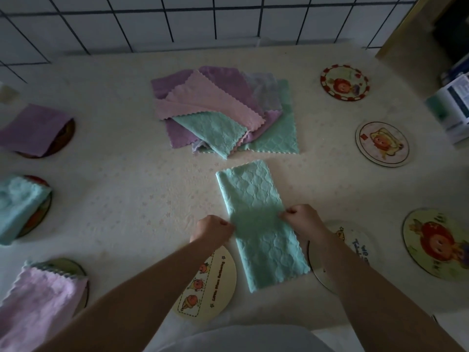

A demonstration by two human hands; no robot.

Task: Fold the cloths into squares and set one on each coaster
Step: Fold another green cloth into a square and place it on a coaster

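A teal cloth (256,196), folded into a long strip, lies in front of me on the table. My left hand (213,231) pinches its left edge at mid-length and my right hand (302,219) pinches its right edge. The strip's near end lies between two round coasters: one with cartoon fruit (215,283) under my left forearm, one (355,245) under my right arm. A pile of unfolded cloths (223,110) in purple, pink and teal sits beyond the strip.
At the left, three coasters carry folded cloths: purple (33,129), blue (19,204), pink (38,301). Bare coasters lie at the right (344,82), (382,144), (436,243). A white box (454,105) stands at the far right. A tiled wall (177,19) backs the table.
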